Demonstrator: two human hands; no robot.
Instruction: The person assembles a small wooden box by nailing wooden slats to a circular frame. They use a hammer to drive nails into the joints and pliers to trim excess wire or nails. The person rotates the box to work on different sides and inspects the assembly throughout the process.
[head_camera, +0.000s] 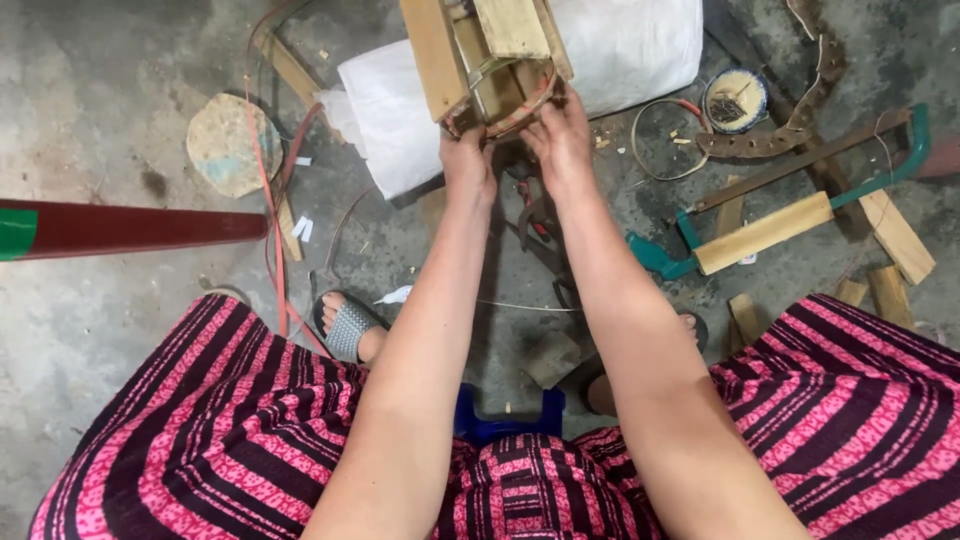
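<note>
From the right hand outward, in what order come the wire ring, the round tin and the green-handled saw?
Measured from the right hand:
1. Wire ring, on the floor just to its right.
2. Round tin, beyond the ring, farther right.
3. Green-handled saw, farthest, stretching to the right.

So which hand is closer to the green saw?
The right hand. The saw lies on the floor off to its right side. The left hand is farther away, on the other side of the right hand, at the wooden frame.

concrete floor (120, 330) bears a saw (790, 215), white sack (620, 50) (wood scraps too).
</note>
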